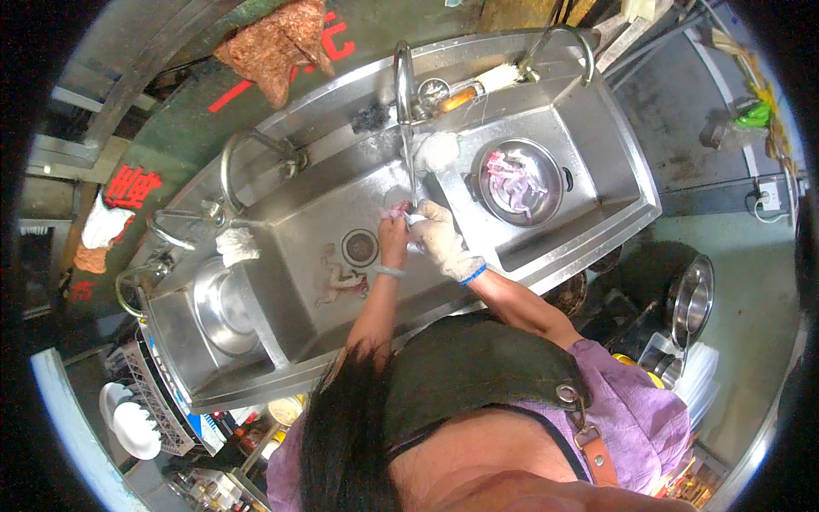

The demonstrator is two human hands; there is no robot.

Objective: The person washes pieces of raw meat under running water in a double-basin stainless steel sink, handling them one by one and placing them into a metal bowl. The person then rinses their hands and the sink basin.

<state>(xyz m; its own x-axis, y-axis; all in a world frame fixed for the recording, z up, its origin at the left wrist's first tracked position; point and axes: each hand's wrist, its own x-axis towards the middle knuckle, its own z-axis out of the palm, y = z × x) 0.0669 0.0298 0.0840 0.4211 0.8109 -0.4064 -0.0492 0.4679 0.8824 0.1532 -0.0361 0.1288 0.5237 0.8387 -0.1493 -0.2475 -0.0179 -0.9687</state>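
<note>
My bare left hand [393, 238], with a pale bangle at the wrist, grips a small raw reddish carcass [402, 207] under the middle tap [403, 83]. Against it is my right hand [441, 240] in a cream knit glove with a blue cuff, its fingers curled at the same piece; whether it also holds a tool is hidden. A small skinned carcass, frog-like in shape, [342, 285] lies on the middle basin's floor, near the drain [359, 248]. More pale and pink pieces [515, 179] lie in a round steel bowl [553, 211] in the right basin.
The steel sink [294, 358] has raised basin dividers and several curved taps. White cloths [437, 150] [238, 246] rest on the dividers. A steel basin [224, 307] stands at left. Behind the middle tap lies a brush [499, 78]. A brown cloth [278, 48] hangs on the wall.
</note>
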